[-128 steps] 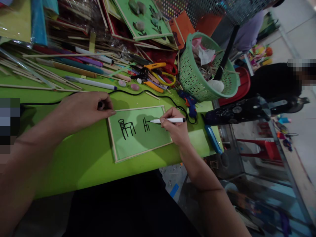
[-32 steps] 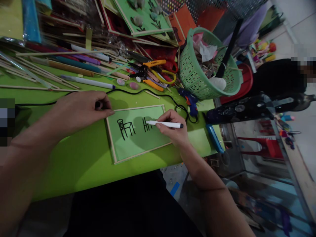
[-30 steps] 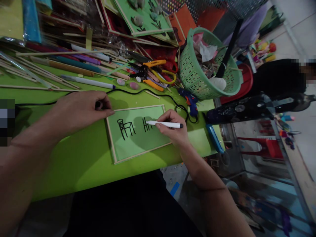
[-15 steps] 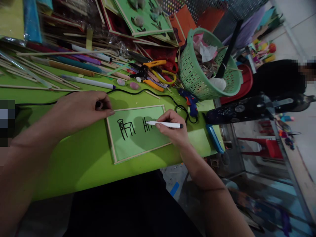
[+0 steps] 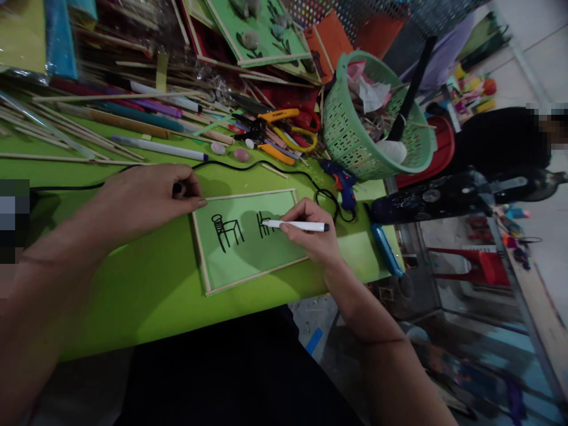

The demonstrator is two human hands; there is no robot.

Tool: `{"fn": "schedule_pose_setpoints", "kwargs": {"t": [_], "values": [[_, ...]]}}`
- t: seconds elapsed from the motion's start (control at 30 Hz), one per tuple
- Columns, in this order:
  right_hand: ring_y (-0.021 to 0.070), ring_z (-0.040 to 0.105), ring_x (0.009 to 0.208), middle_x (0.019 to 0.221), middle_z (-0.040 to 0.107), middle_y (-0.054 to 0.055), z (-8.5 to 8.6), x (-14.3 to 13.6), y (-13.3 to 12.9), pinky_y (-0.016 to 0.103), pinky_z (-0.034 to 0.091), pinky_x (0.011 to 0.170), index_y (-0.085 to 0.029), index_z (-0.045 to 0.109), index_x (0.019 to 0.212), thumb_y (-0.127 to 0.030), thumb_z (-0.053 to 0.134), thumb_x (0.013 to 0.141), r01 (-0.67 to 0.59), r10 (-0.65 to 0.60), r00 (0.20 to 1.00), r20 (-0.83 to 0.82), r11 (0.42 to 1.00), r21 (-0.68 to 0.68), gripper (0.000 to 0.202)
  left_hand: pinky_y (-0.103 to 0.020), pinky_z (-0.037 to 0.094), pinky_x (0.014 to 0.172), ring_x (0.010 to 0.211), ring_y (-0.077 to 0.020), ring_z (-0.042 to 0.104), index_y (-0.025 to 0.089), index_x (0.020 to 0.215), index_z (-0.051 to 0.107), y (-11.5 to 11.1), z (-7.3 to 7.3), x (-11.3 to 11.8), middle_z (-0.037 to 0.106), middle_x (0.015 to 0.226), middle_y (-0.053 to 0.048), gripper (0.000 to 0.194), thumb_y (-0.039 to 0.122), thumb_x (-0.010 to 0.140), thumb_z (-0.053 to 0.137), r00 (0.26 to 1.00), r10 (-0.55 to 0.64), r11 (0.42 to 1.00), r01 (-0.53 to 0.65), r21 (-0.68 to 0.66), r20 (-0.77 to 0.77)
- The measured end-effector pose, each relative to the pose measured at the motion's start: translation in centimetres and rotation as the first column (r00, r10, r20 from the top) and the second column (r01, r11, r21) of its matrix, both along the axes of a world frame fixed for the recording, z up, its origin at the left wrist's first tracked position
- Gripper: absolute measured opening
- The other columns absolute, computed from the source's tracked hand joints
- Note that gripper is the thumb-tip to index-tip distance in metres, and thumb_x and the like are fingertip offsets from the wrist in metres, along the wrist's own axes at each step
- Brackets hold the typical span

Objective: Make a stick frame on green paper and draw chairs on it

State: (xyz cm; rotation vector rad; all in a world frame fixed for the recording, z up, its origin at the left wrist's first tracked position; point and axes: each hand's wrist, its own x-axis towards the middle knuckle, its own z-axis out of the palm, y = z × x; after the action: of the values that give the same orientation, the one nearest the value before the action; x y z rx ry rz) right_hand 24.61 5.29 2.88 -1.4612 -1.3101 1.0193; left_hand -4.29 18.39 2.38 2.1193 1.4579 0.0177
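Note:
A green panel [image 5: 248,260] edged with thin wooden sticks lies flat on the table in front of me. On its left half is a black line drawing of a chair [image 5: 228,231]. A smaller, partly drawn chair [image 5: 263,223] in black lines sits right of it. My right hand [image 5: 310,228] is closed in a pinch on a white marker [image 5: 306,225], its tip at the second drawing. My left hand [image 5: 155,192] is curled, thumb and fingertip by the panel's upper left corner. A small black thing [image 5: 178,188] shows inside its fingers, too dark to name.
Behind the panel runs a black cable [image 5: 261,163] to a blue glue gun [image 5: 341,183]. Orange-handled pliers [image 5: 284,115], sticks and pens lie piled at the back. A green basket [image 5: 355,130] stands at right, near a dark bottle [image 5: 435,195]. A person [image 5: 501,142] is beyond.
The marker tip has shifted very slightly, and a short line has been added to the right-hand drawing. My left hand has stayed in place.

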Motion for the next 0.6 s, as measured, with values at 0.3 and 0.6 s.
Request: {"fn": "schedule_pose_setpoints", "kwargs": {"t": [0.3,0.6], "values": [[0.0144,0.057,0.064,0.072,0.069,-0.002,-0.13,0.21,-0.08,0.028,0.041,0.056,-0.023,0.069,0.077,-0.027,0.084,0.073,-0.019,0.019,1.0,-0.005,1.0,-0.006,0.016,-0.034,0.037,0.065,0.075,-0.0211,0.063,0.027,0.099,0.073,0.2,-0.66,-0.15,0.073,0.088,0.001,0.039,0.061,0.082,0.062,1.0,-0.008,1.0,0.008,0.015,0.019],[0.0146,0.056,0.064,0.072,0.068,-0.002,-0.11,0.25,-0.07,0.029,0.042,0.057,-0.023,0.067,0.078,-0.031,0.083,0.074,-0.012,0.012,1.0,0.014,1.0,-0.021,0.018,-0.034,0.037,0.066,0.078,-0.021,0.064,0.029,0.101,0.074,0.02,-0.24,-0.02,0.073,0.091,0.002,0.039,0.062,0.083,0.062,1.0,0.012,1.0,-0.011,0.008,-0.018]]}}
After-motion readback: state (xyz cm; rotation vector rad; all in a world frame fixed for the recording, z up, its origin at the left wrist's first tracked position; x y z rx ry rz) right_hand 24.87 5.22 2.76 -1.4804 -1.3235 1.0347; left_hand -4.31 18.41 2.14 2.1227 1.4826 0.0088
